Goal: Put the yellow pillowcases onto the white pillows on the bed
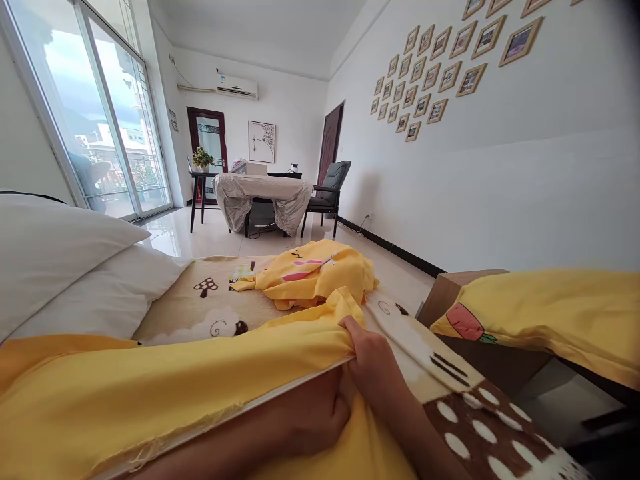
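Observation:
A yellow fabric cover [200,373] stretches across the foreground, its near edge showing a pale strip and loose frayed threads. My right hand [373,357] pinches the cover near its right-hand end, where the cloth bunches up. My left hand [320,413] lies beneath the cover's edge, close to the right one; its fingers are curled in, and what they hold, if anything, is hidden. Just beyond is a crumpled yellow cloth [315,273] with pink and dark print, lying on the patterned blanket [175,313].
White pillows [65,260] are stacked at the left. At the right, a yellow cloth piece with a strawberry-like print [550,313] drapes over a brown box-like piece [443,293]. A covered table [265,187] and a dark chair [333,190] stand farther back.

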The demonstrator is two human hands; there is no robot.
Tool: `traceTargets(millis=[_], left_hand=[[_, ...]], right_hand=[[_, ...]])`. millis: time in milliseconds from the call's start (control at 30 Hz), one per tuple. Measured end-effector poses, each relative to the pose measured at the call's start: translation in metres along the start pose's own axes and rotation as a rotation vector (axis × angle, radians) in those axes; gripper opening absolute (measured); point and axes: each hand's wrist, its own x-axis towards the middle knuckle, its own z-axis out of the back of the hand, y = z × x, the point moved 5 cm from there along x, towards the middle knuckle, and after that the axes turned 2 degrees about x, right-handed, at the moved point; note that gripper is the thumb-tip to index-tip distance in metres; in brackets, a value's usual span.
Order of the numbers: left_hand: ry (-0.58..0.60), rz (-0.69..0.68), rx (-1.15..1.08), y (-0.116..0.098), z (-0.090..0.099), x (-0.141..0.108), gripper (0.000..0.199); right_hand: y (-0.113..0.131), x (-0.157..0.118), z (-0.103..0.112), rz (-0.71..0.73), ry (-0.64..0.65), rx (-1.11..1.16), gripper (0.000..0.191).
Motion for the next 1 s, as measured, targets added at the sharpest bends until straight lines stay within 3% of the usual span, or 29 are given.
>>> traceTargets(millis=[167,367,500,567,667,833,1000], left_hand=[[-0.004,-0.03,0.024,0.0,0.005,0.005,0.051],[-0.006,-0.036,0.125,0.0,0.0,0.005,0.043],[-0.032,-0.058,0.116,0.0,-0.001,0.003,0.043],[-0.044,-0.062,0.106,0.0,0.0,0.002,0.047],[-0.058,-0.064,0.09,0.0,0.0,0.002,0.05],[-0.104,-0.074,0.093,-0.002,0.003,0.001,0.05],[-0.115,-0.069,0.082,-0.004,0.004,0.0,0.048]], right_hand=[[-0.002,0.009,-0.003,0.076,-0.024,0.288,0.021],[-0.006,0.018,-0.016,0.122,0.166,0.687,0.011],[-0.008,0.018,-0.016,0.088,0.252,0.827,0.031],[-0.007,0.017,-0.012,0.108,0.216,0.742,0.04],[-0.005,0.013,-0.005,0.116,0.079,0.407,0.049],[-0.004,0.007,-0.004,-0.041,0.004,-0.149,0.021],[-0.002,0.008,-0.007,-0.026,0.041,-0.126,0.018]])
